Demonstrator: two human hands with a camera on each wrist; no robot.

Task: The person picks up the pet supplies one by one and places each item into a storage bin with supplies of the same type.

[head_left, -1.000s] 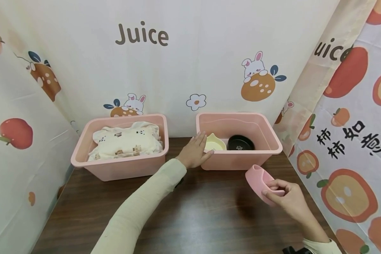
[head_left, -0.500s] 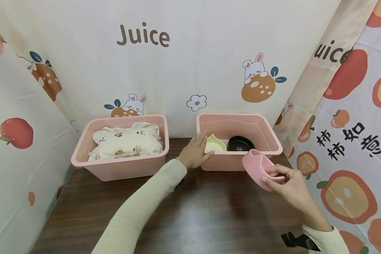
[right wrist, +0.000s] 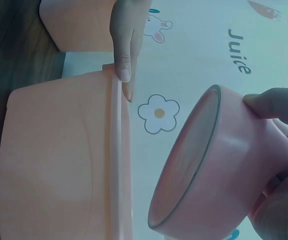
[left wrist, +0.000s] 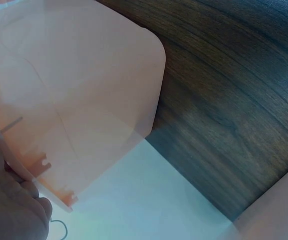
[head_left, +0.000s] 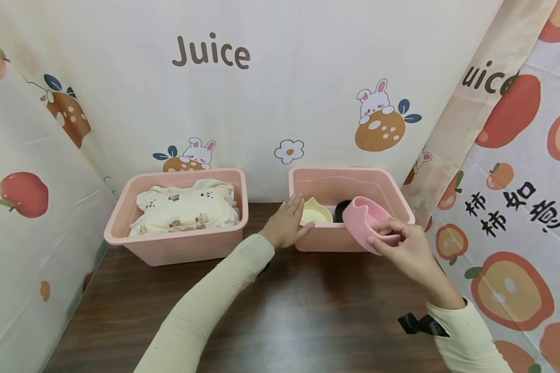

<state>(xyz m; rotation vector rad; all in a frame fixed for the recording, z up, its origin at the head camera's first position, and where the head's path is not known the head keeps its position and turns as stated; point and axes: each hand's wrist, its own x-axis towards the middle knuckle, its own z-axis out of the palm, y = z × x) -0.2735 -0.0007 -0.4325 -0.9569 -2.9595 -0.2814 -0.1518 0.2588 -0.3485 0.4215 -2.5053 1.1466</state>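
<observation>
Between its thumb and fingers, my right hand [head_left: 413, 254] grips a pink bowl [head_left: 358, 224] with a pointed lip. The bowl is tilted and overlaps the front rim of the right-hand pink bin [head_left: 319, 239] in the head view. Its round base [right wrist: 189, 160] faces the bin side in the right wrist view. My left hand [head_left: 284, 224] rests with straight fingers on that bin's left rim. Inside the bin sit a pale yellow bowl [head_left: 318, 211] with a pointed edge and a black bowl [head_left: 341, 210], now partly hidden behind the pink one.
Another pink bin [head_left: 186, 249] stands at the left, holding a cream pillow-like cloth item [head_left: 189, 207] with animal prints. Both bins are on a dark wooden table [head_left: 280, 316]. Printed curtains [head_left: 280, 93] hang behind and at both sides.
My right hand has carried the pink bowl up, away from me and slightly left, from in front of the right bin to its front rim. My left hand stays on the bin.
</observation>
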